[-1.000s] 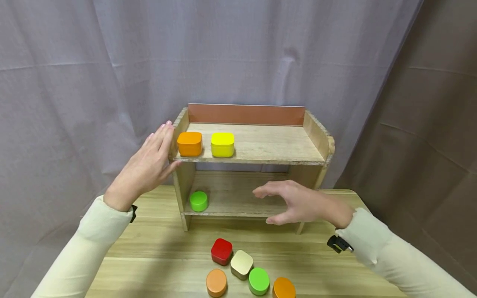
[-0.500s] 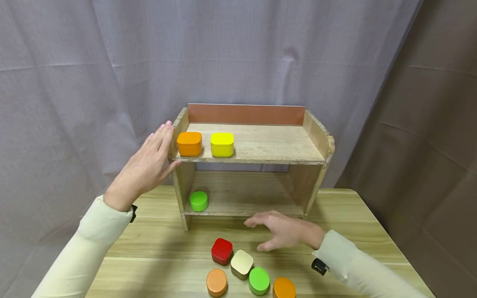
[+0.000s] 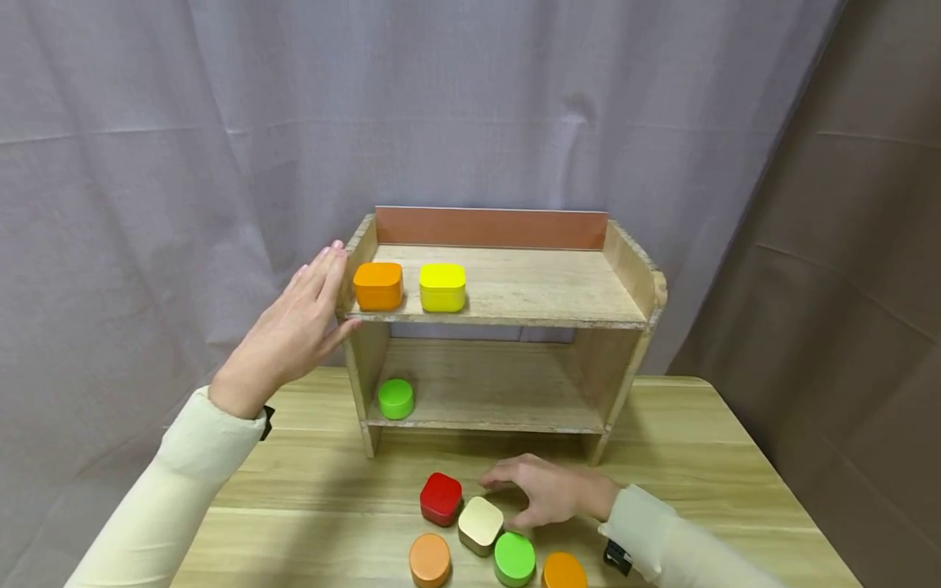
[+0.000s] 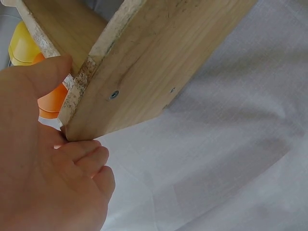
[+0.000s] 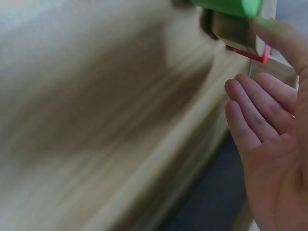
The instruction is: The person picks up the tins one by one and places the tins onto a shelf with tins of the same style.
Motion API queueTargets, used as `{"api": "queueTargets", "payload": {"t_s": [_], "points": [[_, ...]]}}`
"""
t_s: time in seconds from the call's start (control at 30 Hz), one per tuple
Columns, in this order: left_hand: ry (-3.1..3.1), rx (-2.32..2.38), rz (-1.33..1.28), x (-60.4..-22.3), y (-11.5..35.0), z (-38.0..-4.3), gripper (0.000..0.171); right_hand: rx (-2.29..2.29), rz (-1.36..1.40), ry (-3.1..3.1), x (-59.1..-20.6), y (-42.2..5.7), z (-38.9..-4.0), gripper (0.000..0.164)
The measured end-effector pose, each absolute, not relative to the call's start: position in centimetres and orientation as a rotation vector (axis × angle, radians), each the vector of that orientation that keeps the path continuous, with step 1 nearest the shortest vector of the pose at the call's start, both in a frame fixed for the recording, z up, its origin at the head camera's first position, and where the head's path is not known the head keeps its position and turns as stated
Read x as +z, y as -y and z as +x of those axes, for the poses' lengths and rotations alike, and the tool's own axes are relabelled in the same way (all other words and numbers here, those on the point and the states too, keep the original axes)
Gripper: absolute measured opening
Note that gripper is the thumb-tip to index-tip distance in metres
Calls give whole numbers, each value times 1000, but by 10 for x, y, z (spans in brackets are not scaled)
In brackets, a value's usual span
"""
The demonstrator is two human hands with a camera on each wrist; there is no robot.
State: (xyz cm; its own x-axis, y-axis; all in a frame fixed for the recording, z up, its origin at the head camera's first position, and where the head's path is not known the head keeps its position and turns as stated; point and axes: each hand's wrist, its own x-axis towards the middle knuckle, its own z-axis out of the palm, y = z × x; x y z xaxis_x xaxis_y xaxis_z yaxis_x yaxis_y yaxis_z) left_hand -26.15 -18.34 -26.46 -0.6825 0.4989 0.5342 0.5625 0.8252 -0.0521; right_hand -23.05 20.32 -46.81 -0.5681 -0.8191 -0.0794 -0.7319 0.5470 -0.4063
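Observation:
A two-tier wooden shelf [image 3: 547, 290] stands on the table, and my left hand [image 3: 283, 343] holds its left side panel [image 4: 130, 77]. The left thumb [image 4: 45, 77] lies at the front edge, the fingers along the outer side. My right hand [image 3: 551, 492] hovers low over the table with fingers and thumb apart, holding nothing. Nearest to it is a cream rounded-square block [image 3: 481, 523]; the right thumb overlaps the edge of a green round block [image 3: 515, 561] beside it. A red rounded-square block [image 3: 441, 498] sits just left of the cream one.
An orange block [image 3: 378, 286] and a yellow block [image 3: 443, 287] sit on the upper tier, another green round block [image 3: 396, 398] on the lower. A light orange round block [image 3: 430, 559] and a darker orange one [image 3: 564, 572] lie in front. Grey curtain [image 3: 470, 106] hangs behind.
My right hand has come down and toward me, from before the lower tier to beside the cream block. The left hand stays on the shelf. The view shifts slightly.

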Motion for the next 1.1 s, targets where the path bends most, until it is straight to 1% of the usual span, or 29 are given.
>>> {"api": "queueTargets", "payload": {"t_s": [0.23, 0.6, 1.1], "points": [[2442, -139, -781, -264, 183, -261, 88, -511, -1356, -2534, -482, -203, -232, 60], [2455, -150, -781, -266, 183, -261, 89, -461, -1317, -2546, -489, -193, -230, 69], [2426, -152, -789, -266, 182, -260, 88, -642, -1403, -2446, -489, -187, -231, 56]]}}
